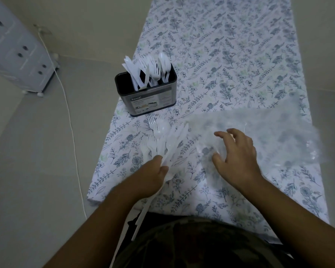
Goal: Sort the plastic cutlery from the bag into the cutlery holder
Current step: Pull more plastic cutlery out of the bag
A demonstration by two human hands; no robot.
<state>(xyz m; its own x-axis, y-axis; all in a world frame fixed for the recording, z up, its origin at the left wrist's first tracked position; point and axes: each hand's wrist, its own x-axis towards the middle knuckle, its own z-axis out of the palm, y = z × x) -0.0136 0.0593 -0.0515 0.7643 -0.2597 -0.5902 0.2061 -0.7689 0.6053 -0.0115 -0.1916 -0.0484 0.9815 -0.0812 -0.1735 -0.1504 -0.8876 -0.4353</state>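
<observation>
Surface: a long table (230,55) draped in a white cloth printed with blue-grey flowers.
Near left edge: a dark cutlery holder (146,93) stands upright.
Near end: loose white plastic cutlery (162,138) fans across the cloth.
Right: a clear plastic bag (269,132) lies crumpled.

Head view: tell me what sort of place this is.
Probably a room in a home: a floral cloth spread over a long narrow surface, a plastic drawer unit on wheels by the wall, a tiled floor.

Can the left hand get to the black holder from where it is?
Probably yes. The left hand, gripping a bunch of cutlery, sits just in front of the holder, with only patterned cloth between them.
</observation>
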